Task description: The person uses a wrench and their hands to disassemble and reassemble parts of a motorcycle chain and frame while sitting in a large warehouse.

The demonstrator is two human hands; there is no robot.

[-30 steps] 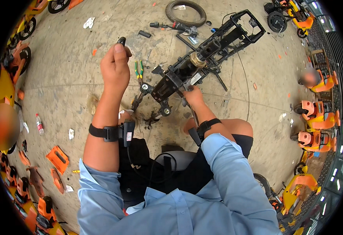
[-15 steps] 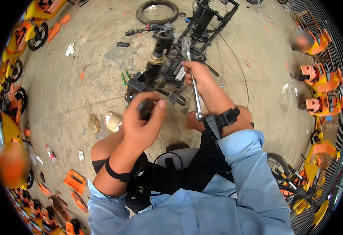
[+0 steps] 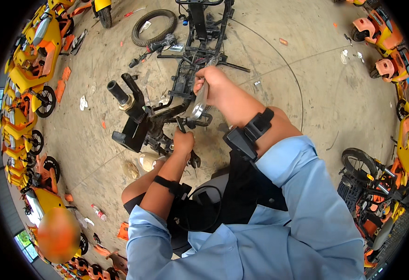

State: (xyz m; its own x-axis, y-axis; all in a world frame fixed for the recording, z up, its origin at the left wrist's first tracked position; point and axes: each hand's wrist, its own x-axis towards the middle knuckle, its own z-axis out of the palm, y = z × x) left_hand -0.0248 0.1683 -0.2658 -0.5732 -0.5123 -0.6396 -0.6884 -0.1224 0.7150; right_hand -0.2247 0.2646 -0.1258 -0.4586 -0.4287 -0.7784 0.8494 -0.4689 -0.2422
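A black scooter frame [image 3: 186, 79] lies on the floor ahead of me, its fork tube [image 3: 120, 95] with a brass-coloured ring sticking up at the near left. My right hand [image 3: 208, 84] is closed round a long silver wrench [image 3: 198, 108], whose near end is by the frame's front. My left hand [image 3: 183, 142] is closed on a short dark bar [image 3: 180, 124], just below that wrench end. A dark jaw-like piece [image 3: 194, 159] shows beside my left wrist. I cannot tell whether bar and piece belong to the frame or are a tool.
A loose tyre [image 3: 154, 28] and a handlebar part [image 3: 160, 44] lie beyond the frame. A thin black cable [image 3: 291, 70] curves over the floor on the right. Yellow-orange scooters [image 3: 32, 70] line the left side; a partly stripped one [image 3: 377, 186] stands at the right.
My view has turned, so the frame appears farther left. My left hand, earlier raised round a dark rounded thing, is now down at the frame. The wrench has swung, its near end now at the frame.
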